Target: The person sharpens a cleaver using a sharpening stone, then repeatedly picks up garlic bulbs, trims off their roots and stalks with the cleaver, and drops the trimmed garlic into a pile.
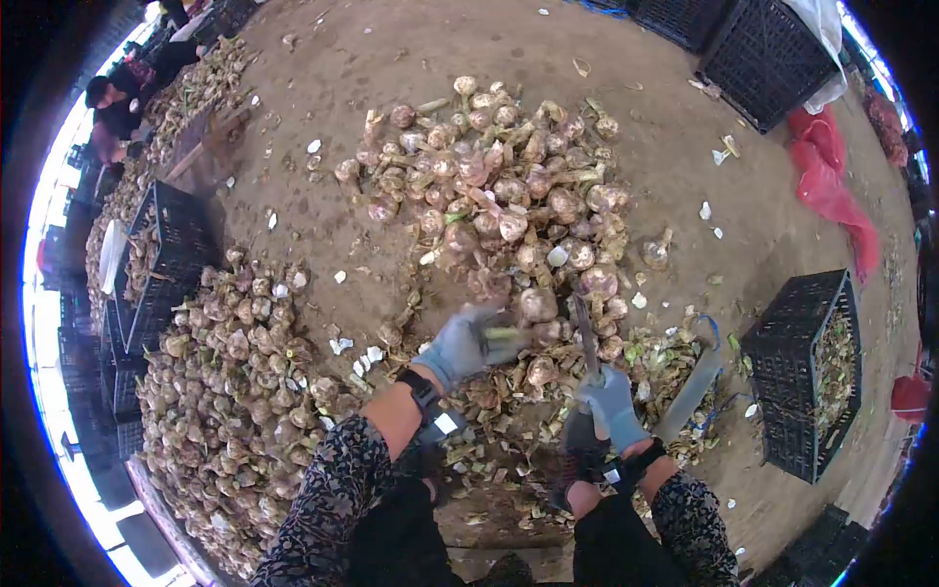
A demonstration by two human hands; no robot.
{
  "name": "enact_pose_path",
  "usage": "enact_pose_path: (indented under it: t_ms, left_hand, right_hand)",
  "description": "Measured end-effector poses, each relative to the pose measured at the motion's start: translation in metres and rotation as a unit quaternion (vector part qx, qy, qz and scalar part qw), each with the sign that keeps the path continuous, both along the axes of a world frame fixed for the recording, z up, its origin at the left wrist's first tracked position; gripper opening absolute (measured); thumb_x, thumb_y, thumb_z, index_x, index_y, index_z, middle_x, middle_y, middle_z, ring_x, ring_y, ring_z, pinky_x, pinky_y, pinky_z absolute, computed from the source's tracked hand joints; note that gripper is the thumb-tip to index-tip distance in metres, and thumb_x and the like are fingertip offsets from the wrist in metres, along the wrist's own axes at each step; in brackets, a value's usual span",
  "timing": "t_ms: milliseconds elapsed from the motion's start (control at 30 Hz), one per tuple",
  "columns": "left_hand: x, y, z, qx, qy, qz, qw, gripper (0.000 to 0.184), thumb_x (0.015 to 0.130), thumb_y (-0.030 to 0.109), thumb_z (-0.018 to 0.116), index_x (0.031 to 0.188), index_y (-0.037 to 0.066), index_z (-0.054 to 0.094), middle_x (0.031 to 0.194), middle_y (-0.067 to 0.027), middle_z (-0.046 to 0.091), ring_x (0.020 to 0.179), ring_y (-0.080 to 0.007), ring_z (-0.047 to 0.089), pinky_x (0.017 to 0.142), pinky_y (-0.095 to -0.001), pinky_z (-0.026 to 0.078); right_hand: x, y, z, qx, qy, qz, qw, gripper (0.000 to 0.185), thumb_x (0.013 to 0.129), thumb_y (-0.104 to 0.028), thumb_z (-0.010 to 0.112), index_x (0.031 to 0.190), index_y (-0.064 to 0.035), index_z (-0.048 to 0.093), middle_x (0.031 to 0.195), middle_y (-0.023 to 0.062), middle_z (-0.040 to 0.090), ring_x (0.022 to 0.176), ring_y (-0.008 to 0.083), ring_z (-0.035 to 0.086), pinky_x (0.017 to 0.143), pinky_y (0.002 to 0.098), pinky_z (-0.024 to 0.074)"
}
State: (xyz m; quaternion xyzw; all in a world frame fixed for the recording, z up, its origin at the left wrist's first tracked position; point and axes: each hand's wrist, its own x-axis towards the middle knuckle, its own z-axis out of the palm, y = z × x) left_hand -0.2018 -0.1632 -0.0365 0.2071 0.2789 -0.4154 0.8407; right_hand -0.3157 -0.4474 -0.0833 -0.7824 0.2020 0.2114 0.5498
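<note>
My left hand [465,344], in a grey glove, is closed around a garlic bulb's stem, which is blurred by motion. The garlic bulb [537,305] shows just beyond its fingers, at the near edge of a garlic pile [509,186]. My right hand [611,399], also gloved, grips the handle of a metal cutting tool [585,328] whose blade points away from me, right of the bulb. Trimmed stems and skins [499,421] lie on the ground below both hands.
A larger garlic heap [230,382] spreads at the left beside black crates [181,245]. Another black crate [797,367] holds scraps at the right. Red netting [831,186] lies at the upper right. Another person [117,112] is at the far upper left.
</note>
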Motion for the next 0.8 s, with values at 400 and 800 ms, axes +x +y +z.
enact_pose_path:
  t_ms: [400, 800]
  left_hand:
    - [-0.007, -0.03, -0.023, 0.395, -0.043, -0.117, 0.91, 0.021, 0.082, 0.01, 0.061, 0.102, 0.006, 0.06, 0.083, -0.0052, 0.065, 0.069, -0.0214, 0.062, 0.066, -0.0353, 0.047]
    - [-0.048, -0.024, 0.064, 0.264, -0.197, -0.187, 0.925, 0.054, 0.075, -0.002, 0.061, 0.126, 0.005, 0.046, 0.081, 0.0021, 0.059, 0.054, -0.0067, 0.049, 0.048, -0.0221, 0.04]
  right_hand:
    - [-0.001, -0.002, 0.042, 0.11, 0.088, -0.111, 0.984, 0.026, 0.069, -0.004, 0.071, 0.091, -0.0014, 0.057, 0.071, 0.0035, 0.058, 0.058, 0.0118, 0.057, 0.045, 0.0277, 0.0471]
    - [0.005, 0.027, 0.062, -0.12, -0.141, 0.088, 0.979, 0.034, 0.065, -0.02, 0.071, 0.087, 0.0014, 0.058, 0.075, 0.015, 0.062, 0.063, 0.0272, 0.06, 0.061, 0.0352, 0.048]
